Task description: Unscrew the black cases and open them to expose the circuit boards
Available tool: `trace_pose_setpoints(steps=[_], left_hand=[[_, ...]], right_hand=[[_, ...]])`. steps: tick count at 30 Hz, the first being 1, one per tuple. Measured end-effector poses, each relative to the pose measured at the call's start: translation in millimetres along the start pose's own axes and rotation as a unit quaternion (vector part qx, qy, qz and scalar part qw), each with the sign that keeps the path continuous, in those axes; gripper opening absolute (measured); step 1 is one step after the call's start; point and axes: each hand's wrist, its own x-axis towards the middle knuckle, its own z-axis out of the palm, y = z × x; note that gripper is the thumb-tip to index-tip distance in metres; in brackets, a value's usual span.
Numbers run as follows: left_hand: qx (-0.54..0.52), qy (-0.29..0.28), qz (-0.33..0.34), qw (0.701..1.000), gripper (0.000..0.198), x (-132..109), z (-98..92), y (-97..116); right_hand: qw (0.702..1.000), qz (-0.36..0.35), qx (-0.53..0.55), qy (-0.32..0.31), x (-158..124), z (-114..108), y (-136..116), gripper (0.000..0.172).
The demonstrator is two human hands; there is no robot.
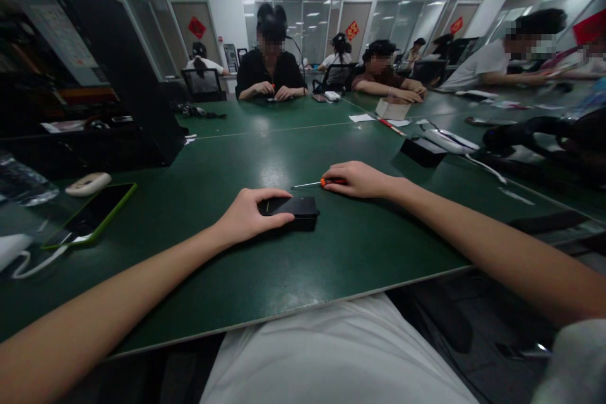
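My left hand (250, 214) rests on the green table (284, 265) and grips a small flat black box (296, 209) from its left side, thumb in front and fingers behind. My right hand (360, 180) lies a little farther back and to the right, closed over the orange handle of a small screwdriver (312, 184). The thin metal shaft points left along the table top, toward no object. The two hands are apart.
A phone in a green case (89, 214) and a white oval object (88, 184) lie at the left, with a white cable (33, 265). A black cabinet (95, 76) stands at the far left. Another black box (423, 151) sits at the right. Several people sit across the table.
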Motion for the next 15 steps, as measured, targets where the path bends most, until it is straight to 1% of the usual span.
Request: trace_pose_setpoints(steps=[8,12,15], left_hand=[[-0.007,0.008,0.009,1.000,0.048,0,0.5,-1],[-0.011,0.009,0.007,1.000,0.048,0,0.9,-1],[-0.009,0.010,0.006,1.000,0.048,-1,0.5,-1]], right_hand=[[1.000,0.014,-0.025,0.008,3,-2,-18,0.038],[0.999,0.019,-0.029,0.008,3,-1,-18,0.038],[0.999,0.012,-0.040,0.028,2,1,-16,0.039]])
